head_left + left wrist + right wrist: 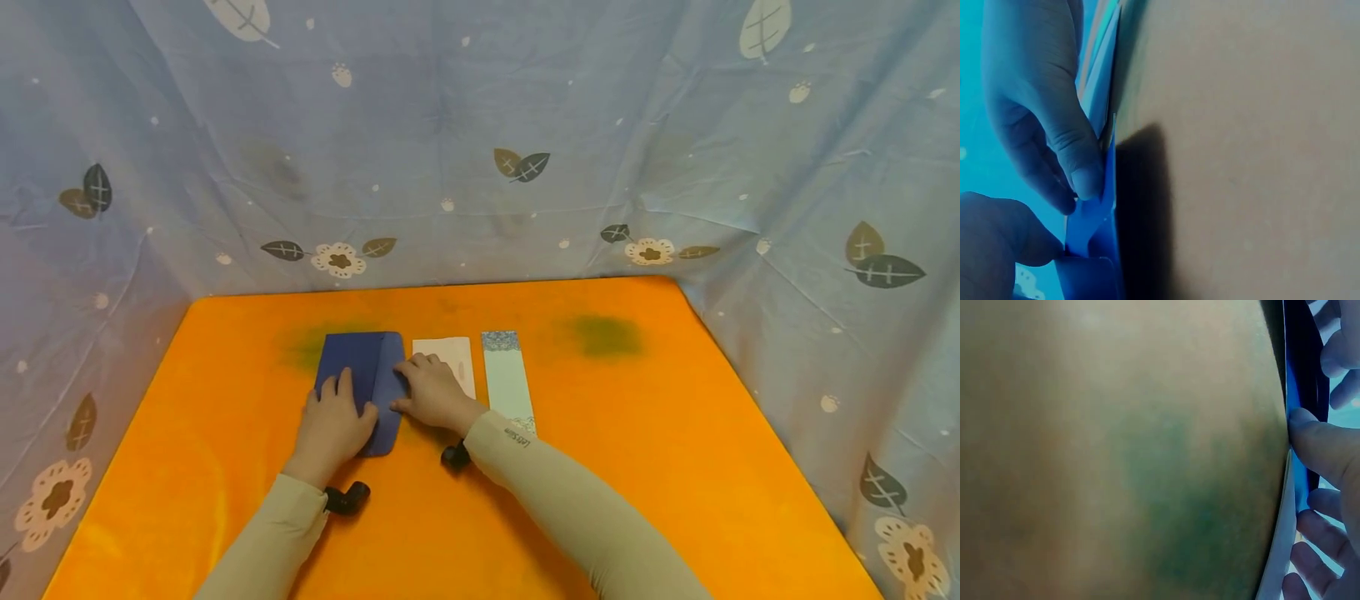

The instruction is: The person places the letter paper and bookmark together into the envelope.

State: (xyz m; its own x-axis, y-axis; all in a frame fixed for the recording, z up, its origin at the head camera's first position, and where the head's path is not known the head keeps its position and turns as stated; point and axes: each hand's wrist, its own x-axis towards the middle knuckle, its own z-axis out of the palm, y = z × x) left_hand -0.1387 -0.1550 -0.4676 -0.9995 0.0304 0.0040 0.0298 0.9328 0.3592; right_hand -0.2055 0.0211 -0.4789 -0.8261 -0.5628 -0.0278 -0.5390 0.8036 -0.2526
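A dark blue envelope (352, 354) lies left of centre on the orange table, its lighter flap (389, 358) folded out to the right. My left hand (330, 425) rests on the envelope's lower left part with its fingers spread. From the right, my right hand (435, 392) touches the flap near its outer edge, thumb and index fingertip apart on it. The left wrist view shows the right thumb (1088, 178) on the blue paper. Partly under the right hand lies a white card (441, 345).
Right of the card lies a pale green paper strip (506, 375) with patterned ends, its lower end close to the right sleeve. Black wrist devices (348, 498) sit at both cuffs. A patterned grey-blue curtain (450, 125) borders the orange table (637, 467) at the back and sides.
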